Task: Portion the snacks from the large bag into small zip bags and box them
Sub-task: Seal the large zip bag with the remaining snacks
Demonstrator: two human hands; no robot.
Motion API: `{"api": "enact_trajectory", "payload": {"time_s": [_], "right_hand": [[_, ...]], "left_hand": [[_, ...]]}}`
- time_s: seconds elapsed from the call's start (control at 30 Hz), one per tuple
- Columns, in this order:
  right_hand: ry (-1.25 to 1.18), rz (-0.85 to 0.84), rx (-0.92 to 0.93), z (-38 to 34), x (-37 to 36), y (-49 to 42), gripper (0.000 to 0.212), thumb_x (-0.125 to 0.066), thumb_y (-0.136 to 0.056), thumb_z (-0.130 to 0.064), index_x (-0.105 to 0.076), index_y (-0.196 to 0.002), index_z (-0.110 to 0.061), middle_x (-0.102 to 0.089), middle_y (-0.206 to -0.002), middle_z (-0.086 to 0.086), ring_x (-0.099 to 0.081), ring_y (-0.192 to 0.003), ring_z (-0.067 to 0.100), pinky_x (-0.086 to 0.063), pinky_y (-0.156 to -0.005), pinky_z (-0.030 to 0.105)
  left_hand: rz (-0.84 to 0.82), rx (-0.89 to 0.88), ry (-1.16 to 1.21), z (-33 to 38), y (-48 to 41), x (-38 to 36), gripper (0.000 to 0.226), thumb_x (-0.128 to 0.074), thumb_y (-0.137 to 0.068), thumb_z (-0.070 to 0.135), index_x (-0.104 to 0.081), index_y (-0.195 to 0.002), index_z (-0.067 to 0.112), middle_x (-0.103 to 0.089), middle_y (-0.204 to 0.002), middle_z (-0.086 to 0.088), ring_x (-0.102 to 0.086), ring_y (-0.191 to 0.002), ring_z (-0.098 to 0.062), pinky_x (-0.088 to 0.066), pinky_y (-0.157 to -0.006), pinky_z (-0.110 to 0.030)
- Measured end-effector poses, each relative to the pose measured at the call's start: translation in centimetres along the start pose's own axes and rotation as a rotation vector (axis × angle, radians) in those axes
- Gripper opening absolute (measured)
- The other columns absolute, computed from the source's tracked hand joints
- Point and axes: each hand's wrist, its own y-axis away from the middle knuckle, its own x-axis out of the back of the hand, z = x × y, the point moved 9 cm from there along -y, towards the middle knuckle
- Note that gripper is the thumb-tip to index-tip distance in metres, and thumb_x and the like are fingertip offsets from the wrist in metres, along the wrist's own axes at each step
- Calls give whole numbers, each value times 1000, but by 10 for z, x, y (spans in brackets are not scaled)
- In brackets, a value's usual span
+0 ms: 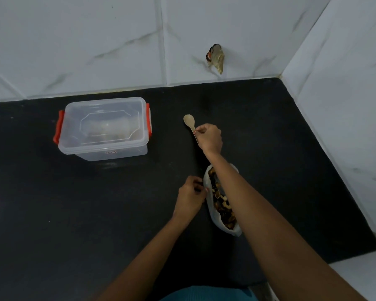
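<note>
Storage box [103, 128]: clear plastic, rectangular, lid on, red-orange latches at both short ends. Stands at the left rear of the tabletop, near the wall. Contents blurred through the lid; something pale lies inside, but what it is cannot be told.

Large bag [211, 208]: translucent white plastic, mouth open, lying on the tabletop near the front, partly under the right forearm. Holds mixed snacks [220, 205], dark brown and tan pieces with a few pale ones.

Spoon [189, 122]: pale, bowl pointing to the far wall, well behind the bag.

Right hand [208, 137]: reached past the bag; grip pressed together, pinching the spoon's handle.

Left hand [190, 197]: just beside the bag; grip pinching the bag's left rim.

Tabletop [74, 203]: matte black, set into a corner.

Walls [74, 40]: white marble-look tiles behind and to the right, with pale grout lines. A torn brownish scrap [215, 58] with a touch of red clings to the rear wall.

Teal clothing [204, 295] shows at the lower edge.
</note>
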Motion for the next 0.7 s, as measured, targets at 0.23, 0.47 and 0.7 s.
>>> {"api": "enact_trajectory", "payload": {"time_s": [0.23, 0.47, 0.7], "right_hand": [[68, -22, 42, -6, -12, -3, 12, -59, -87, -14, -66, -96, -11, -68, -97, 3, -64, -88, 16, -47, -69, 27], [69, -30, 16, -3, -9, -5, 12, -58, -87, -12, -65, -96, -11, -66, -97, 2, -63, -87, 15, -47, -69, 27], [-73, -16, -51, 10, 9, -3, 9, -58, -85, -11, -64, -82, -16, -67, -89, 3, -65, -82, 19, -56, -78, 40]], "left_hand": [[-10, 7, 2, -1, -1, 0, 25, -59, -90, 15, -52, -114, 10, -61, -100, -3, -61, -92, -17, -54, -81, -33], [-1, 9, -17, 0, -1, 0, 26, -58, -90, 15, -52, -115, 10, -60, -102, -3, -59, -92, -14, -52, -80, -29], [-3, 9, -43, 1, -1, 0, 25, -57, -91, 15, -52, -115, 10, -61, -104, -6, -58, -95, -16, -51, -83, -32]]}}
